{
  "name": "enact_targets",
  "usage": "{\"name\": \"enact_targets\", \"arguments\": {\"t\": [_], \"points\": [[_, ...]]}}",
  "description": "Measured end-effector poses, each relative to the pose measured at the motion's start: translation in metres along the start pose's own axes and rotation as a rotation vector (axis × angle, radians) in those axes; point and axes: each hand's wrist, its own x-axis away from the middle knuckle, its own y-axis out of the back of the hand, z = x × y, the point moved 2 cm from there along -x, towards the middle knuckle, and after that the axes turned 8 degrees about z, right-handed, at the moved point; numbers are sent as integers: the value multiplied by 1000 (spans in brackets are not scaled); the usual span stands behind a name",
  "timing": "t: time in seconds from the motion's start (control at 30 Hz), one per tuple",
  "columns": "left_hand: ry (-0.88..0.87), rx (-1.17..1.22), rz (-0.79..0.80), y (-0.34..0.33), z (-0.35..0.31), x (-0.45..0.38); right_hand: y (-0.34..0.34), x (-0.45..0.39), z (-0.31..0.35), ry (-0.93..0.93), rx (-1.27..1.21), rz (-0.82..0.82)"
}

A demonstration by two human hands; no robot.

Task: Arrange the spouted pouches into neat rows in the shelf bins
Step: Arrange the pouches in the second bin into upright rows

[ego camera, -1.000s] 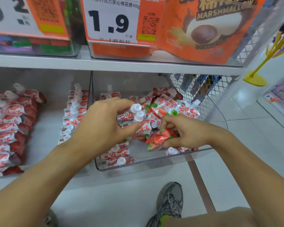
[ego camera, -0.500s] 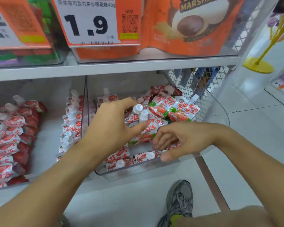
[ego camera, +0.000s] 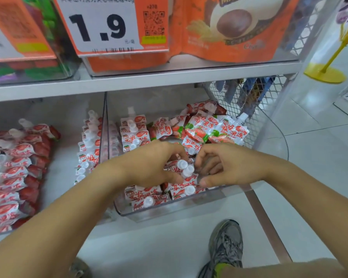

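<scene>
Head view, looking down into a clear plastic bin [ego camera: 169, 212] on the lower shelf, crowded with small red-and-white spouted pouches [ego camera: 201, 129] with white caps. Left hand [ego camera: 149, 163] inside the bin at its middle, fingers curled down around a small bunch of pouches [ego camera: 179, 167], two white caps poking out between thumb and forefinger. Right hand [ego camera: 227, 165] just beside it, fingertips bent inward and touching the same bunch from the other side, thumb low against a pouch near the front wall; whether those fingers truly grip or only press, impossible to say. Along the bin's left wall, a tidy row of pouches standing one behind another, spouts up. Toward the back right, a loose heap, some lying flat with strawberry prints showing, one spout leaning against the wire mesh panel [ego camera: 255, 109] at the shelf's end. At the front of the bin, a few more lying crosswise under the hands. To the left, a second bin [ego camera: 54, 117] with one neat row along its right wall and a stacked column at the far left. Overhead, an orange price tag [ego camera: 100, 27] reading 1.9 and an orange marshmallow bag [ego camera: 229, 29]. Below, a grey sneaker [ego camera: 225, 245] on the pale tiled floor.
</scene>
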Motion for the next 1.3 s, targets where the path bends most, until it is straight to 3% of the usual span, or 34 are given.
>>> {"name": "enact_targets", "arguments": {"t": [0.13,0.23,0.3,0.37,0.43,0.53,0.67,0.8,0.97,1.03,1.13,1.3], "points": [[15,-20,73,5,-1,1,5,1,4,12,89,-66],[39,-90,25,7,-2,12,20,-3,6,91,94,-453],[15,-107,-69,7,-4,20,24,-9,11,180,248,-565],[-38,-90,-82,3,-7,26,18,-22,16,194,452,-411],[-66,-90,-61,-1,-8,26,8,-38,13,90,687,-209],[-64,-76,-38,0,-5,25,0,-58,12,-36,885,-98],[-71,-74,12,0,1,27,5,-74,13,49,944,-157],[-81,-89,88,0,1,26,14,-71,2,162,815,-228],[-71,-44,117,3,1,25,19,-70,-4,136,625,-316],[-68,-23,66,4,0,28,20,-66,5,135,478,-314],[-9,-62,-173,9,3,35,21,-59,15,96,386,-290],[-31,-132,-355,13,-1,44,16,-62,29,92,831,-383]]}}
